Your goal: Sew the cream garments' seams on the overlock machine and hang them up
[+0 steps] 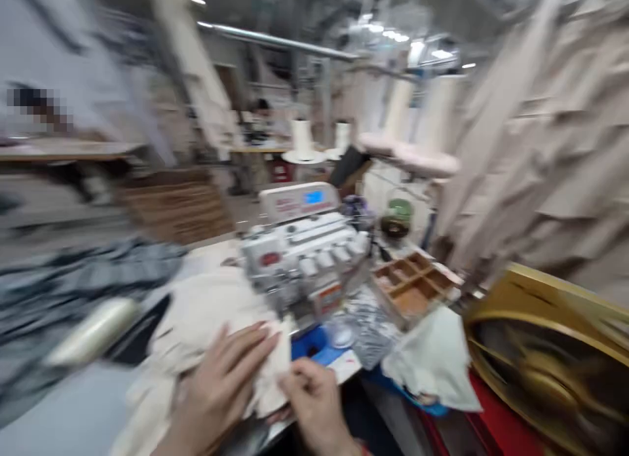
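Cream fabric (211,305) lies bunched on the table in front of the serger (304,246), partly hidden by my hands. My left hand (228,377) rests flat on it, fingers stretched toward the machine. At the fabric's right edge, my right hand (312,394) is closed in a pinch on the cloth, its fingertips curled in. Both hands are just short of the machine's needle area, where motion blur hides the detail. A blue plate (312,343) sits beside the fabric edge, right under the machine head.
A divided wooden tray (413,289) stands right of the machine. Pale cloth (432,358) hangs near a yellow fan (545,371). Dark grey fabric (88,272) and a whitish roll (93,331) lie left. Thread cones (302,138) stand behind; another person (42,109) is far left.
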Demonstrator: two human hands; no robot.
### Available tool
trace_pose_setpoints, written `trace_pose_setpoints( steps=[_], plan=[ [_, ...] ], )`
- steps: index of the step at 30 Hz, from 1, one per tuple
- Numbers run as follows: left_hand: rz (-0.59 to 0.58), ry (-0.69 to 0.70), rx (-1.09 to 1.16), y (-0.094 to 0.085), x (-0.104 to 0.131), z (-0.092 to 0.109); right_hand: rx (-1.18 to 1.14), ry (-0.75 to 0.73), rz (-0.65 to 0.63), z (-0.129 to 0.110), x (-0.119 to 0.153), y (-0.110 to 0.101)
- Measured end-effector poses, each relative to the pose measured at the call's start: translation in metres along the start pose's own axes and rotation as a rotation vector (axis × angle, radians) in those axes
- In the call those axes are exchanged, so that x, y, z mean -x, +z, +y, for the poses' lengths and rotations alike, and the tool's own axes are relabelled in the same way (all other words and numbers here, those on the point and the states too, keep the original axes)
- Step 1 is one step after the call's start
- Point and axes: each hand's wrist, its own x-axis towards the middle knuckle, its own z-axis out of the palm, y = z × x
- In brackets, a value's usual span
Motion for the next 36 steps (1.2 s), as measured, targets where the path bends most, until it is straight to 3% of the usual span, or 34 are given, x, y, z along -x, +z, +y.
trace_pose_setpoints(
  steps=[1, 3, 8, 12, 16, 20, 25, 27, 28, 32, 34, 36],
  plan=[
    [-0.017, -0.026, -0.049, -0.002, 0.007, -0.005, -0.008, 0.035, -0.062, 0.017, -0.005, 0.023],
    [-0.035, -0.068, -0.089, -0.001, 0.011, -0.011, -0.006, 0.057, -0.112, 0.034, -0.009, 0.041],
    [-0.105, -0.178, -0.013, -0.001, -0.01, -0.025, 0.015, 0.053, -0.022, 0.026, -0.029, 0.031],
    [-0.155, -0.121, 0.094, -0.01, -0.032, -0.043, -0.016, 0.044, 0.011, 0.011, -0.047, 0.04],
    [-0.069, -0.042, 0.081, -0.013, -0.038, -0.03, -0.061, 0.108, 0.027, 0.008, -0.057, 0.043],
    [-0.153, -0.096, 0.001, -0.013, -0.034, -0.01, -0.064, 0.156, -0.029, 0.008, -0.059, 0.04],
    [-0.151, -0.115, 0.037, -0.011, -0.035, -0.028, -0.015, 0.117, 0.068, 0.009, -0.06, 0.044],
    [-0.139, -0.09, 0.087, -0.01, -0.035, -0.037, 0.101, -0.023, 0.066, 0.013, -0.06, 0.037],
    [-0.129, -0.066, 0.116, -0.009, -0.034, -0.04, 0.188, -0.178, 0.055, 0.015, -0.062, 0.032],
    [-0.095, -0.028, 0.232, -0.008, -0.029, -0.044, 0.581, -0.974, -0.015, 0.016, -0.073, 0.01],
    [-0.091, -0.041, 0.288, -0.008, -0.029, -0.047, 0.769, -1.137, -0.016, 0.01, -0.08, 0.007],
    [-0.092, -0.033, 0.333, -0.009, -0.031, -0.054, 0.901, -1.18, -0.019, 0.003, -0.087, 0.007]
  ],
)
